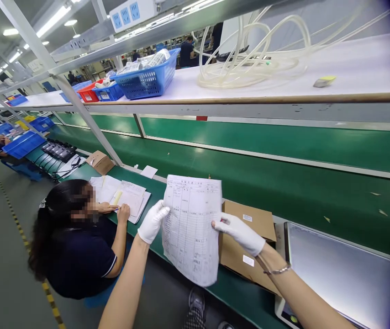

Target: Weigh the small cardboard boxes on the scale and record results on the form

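I hold a printed paper form (191, 228) up in front of me with both hands, which wear white gloves. My left hand (153, 221) grips its left edge. My right hand (239, 233) pinches its right edge, and a bracelet sits on that wrist. Behind the sheet a flat brown cardboard box (250, 219) lies on the green workbench (318, 201).
A metal tray or scale plate (345, 274) lies to the right. A seated co-worker (75, 237) writes on papers (126, 198) at my left. The shelf above carries blue baskets (147, 77) and coiled clear tubing (253, 59). More bins and workers stand further left.
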`<state>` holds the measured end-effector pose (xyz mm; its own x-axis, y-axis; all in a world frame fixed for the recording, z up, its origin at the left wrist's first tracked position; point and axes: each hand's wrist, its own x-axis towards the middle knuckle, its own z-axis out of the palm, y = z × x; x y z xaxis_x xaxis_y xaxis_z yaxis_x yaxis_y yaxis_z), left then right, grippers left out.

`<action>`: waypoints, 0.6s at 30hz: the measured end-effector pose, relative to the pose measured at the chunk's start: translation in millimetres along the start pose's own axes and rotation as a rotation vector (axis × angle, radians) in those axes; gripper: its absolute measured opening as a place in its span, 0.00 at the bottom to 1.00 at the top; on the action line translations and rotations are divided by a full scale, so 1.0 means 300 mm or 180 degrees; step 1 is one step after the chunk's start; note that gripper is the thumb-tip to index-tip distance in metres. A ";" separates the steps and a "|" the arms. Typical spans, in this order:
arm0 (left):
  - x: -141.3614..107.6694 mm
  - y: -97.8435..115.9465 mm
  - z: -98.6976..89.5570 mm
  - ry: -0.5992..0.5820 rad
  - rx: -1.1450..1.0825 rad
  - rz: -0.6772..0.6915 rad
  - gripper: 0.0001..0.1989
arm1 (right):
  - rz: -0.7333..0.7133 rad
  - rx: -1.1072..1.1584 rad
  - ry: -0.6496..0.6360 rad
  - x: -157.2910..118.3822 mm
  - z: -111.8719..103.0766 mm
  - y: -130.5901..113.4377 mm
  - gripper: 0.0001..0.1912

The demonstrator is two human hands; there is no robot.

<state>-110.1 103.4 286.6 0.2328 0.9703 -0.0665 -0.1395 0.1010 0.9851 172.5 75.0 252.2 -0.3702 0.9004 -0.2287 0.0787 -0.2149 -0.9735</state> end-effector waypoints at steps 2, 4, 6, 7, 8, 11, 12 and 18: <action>0.029 0.055 -0.010 0.0062 0.0229 0.0058 0.09 | 0.0072 -0.0238 0.0416 -0.005 -0.044 -0.068 0.25; 0.066 0.116 -0.011 0.0169 0.0439 0.0178 0.09 | -0.0067 -0.0841 0.1014 0.004 -0.094 -0.134 0.23; 0.108 0.166 -0.004 0.0293 0.0566 0.0296 0.11 | -0.0487 -0.1563 0.1688 0.020 -0.130 -0.175 0.20; 0.129 0.180 0.001 0.0340 0.0595 0.0316 0.12 | -0.0739 -0.1828 0.1894 0.029 -0.140 -0.180 0.18; 0.149 0.186 0.005 0.0365 0.0601 0.0309 0.13 | -0.0957 -0.1992 0.1977 0.040 -0.144 -0.175 0.18; 0.196 0.136 0.006 0.0326 0.0542 0.0166 0.13 | -0.1050 -0.2068 0.1804 0.079 -0.128 -0.097 0.17; 0.206 0.100 0.003 0.0302 0.0520 0.0092 0.12 | -0.0924 -0.2064 0.1750 0.093 -0.116 -0.056 0.17; 0.189 -0.176 -0.013 0.0840 0.0384 -0.0534 0.16 | -0.0307 -0.2066 0.1908 0.148 -0.019 0.175 0.20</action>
<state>-93.2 154.0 230.3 -0.0168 0.9674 -0.2527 -0.0016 0.2527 0.9675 165.4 105.7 191.0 0.1301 0.9893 0.0658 0.6488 -0.0348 -0.7602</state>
